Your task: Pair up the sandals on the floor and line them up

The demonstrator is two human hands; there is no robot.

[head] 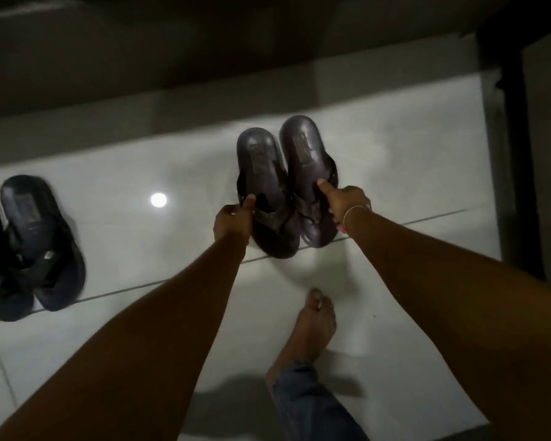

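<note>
Head view: bare foot seen at 6 o'clock. Left hand closed on left brown sandal strap; right hand closed on right brown sandal, thumb on footbed. Pair side by side at 12 o'clock, touching. Judged light, flexible, best gripped at straps. Dark pair at 9 o'clock.

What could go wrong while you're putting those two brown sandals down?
The right brown sandal sits farther forward than the left brown sandal, so the pair may end up uneven. The left hand and right hand each grip only by an edge, so one could slip or twist. They might also land out of line with the black sandals at the left.
</note>
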